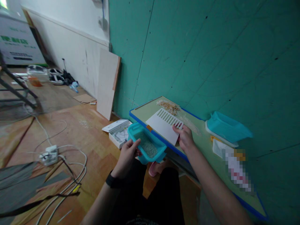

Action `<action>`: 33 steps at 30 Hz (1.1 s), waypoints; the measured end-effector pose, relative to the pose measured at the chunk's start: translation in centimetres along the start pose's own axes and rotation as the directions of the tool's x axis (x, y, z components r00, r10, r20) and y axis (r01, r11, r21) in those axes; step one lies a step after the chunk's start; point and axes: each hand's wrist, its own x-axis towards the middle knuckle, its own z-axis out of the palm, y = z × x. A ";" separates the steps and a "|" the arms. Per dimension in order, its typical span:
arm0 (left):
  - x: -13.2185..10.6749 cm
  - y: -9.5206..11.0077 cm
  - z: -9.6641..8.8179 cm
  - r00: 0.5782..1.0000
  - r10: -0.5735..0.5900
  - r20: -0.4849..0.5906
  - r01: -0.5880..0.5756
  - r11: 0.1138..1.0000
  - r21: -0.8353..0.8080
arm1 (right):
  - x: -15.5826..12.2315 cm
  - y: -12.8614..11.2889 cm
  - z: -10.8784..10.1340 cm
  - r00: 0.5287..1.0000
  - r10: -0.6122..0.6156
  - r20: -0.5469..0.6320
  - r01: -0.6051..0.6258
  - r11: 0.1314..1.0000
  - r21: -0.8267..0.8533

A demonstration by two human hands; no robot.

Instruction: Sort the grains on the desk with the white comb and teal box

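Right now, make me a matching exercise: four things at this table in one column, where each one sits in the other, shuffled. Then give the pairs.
Things
1. teal bin of white grains
2. slotted white board
3. tan grain pile
4. second teal tub

Places
A. on the table, held by the right hand
B. on a white tray, right of the board
C. held by the left hand off the table's near edge
D. loose on the table, past the board's slots

Pairs: 1-C; 2-A; 3-D; 4-B
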 end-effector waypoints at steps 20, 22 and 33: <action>-0.5 -0.7 -0.6 0.997 -0.040 -0.063 0.039 0.999 -0.028 | -4.2 -0.2 -5.9 0.984 -0.123 -0.129 0.123 0.992 -0.010; -0.8 -0.9 -0.5 0.997 -0.044 -0.070 0.044 0.999 -0.015 | -4.9 -0.2 -9.3 0.930 -0.273 -0.247 0.240 0.958 -0.155; -1.2 -2.0 0.1 0.996 -0.019 -0.084 0.021 0.999 0.025 | -8.7 -0.7 -18.1 0.672 -0.651 -0.354 -0.153 0.345 -0.926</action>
